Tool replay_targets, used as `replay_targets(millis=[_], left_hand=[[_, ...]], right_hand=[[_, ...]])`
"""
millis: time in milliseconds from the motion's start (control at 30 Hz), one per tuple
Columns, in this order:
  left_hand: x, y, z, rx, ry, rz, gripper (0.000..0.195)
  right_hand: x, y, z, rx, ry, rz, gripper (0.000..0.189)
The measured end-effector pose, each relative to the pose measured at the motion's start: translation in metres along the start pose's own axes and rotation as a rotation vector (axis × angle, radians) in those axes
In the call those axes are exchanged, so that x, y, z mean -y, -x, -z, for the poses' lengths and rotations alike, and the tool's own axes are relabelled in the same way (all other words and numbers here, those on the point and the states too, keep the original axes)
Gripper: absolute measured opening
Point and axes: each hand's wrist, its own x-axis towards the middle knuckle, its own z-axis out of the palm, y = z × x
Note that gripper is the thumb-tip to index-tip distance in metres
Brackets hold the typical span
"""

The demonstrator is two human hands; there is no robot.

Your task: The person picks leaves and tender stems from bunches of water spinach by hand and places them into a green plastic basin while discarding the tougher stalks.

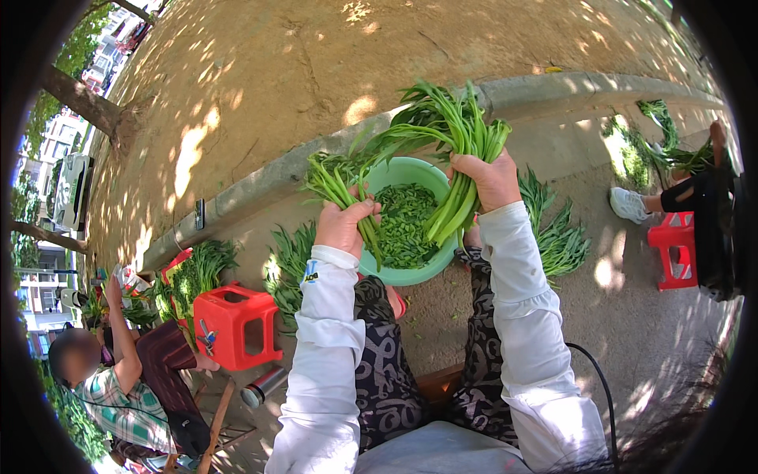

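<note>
My left hand [346, 224] is closed around a smaller bunch of leafy green stems [333, 181], some of their ends poking out below the fist. In my right hand [487, 178] is a thicker bunch of green stems [468, 127], with cut ends pointing down and leaves drooping to the left at the top. Both bunches are held over a light green plastic basin [417, 277] on the ground between my feet. Chopped green stems and leaves [405, 228] cover the bottom of the basin. My fingers partly hide its left and right rims.
Leafy greens lie on the ground left [293, 255] and right [556, 231] of the basin. A red plastic stool [237, 323] with scissors [207, 338] stands left, near a metal flask [263, 386]. A seated person [127, 385] is at left, another person's shoe [629, 205] at right. A concrete kerb [254, 195] runs behind.
</note>
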Motion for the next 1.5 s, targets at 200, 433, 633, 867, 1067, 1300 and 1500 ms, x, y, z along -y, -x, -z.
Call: replay_targets(millis=[200, 433, 633, 867, 1067, 1300, 1500], left_hand=[[-0.002, 0.004, -0.011, 0.142, 0.156, 0.175, 0.027], [0.0, 0.005, -0.011, 0.217, 0.147, 0.093, 0.031], [-0.002, 0.009, -0.015, 0.186, 0.108, 0.153, 0.033], [-0.008, 0.014, -0.01, 0.26, 0.032, 0.063, 0.032], [-0.005, 0.01, -0.002, 0.039, -0.249, 0.034, 0.025], [0.0, 0.003, 0.013, 0.041, 0.406, 0.117, 0.017], [0.0, 0.009, -0.005, 0.243, 0.365, 0.111, 0.027]], right_hand=[[-0.017, 0.011, -0.021, 0.232, 0.026, -0.061, 0.041], [-0.033, 0.015, -0.032, 0.426, 0.114, -0.028, 0.055], [-0.047, 0.017, -0.034, 0.338, 0.488, 0.117, 0.069], [-0.041, 0.013, -0.032, 0.339, 0.189, 0.013, 0.055], [-0.005, 0.01, -0.016, 0.122, 0.137, -0.148, 0.03], [0.005, 0.002, 0.01, -0.121, -0.135, -0.114, 0.021], [-0.008, 0.013, -0.019, 0.202, 0.072, -0.075, 0.036]])
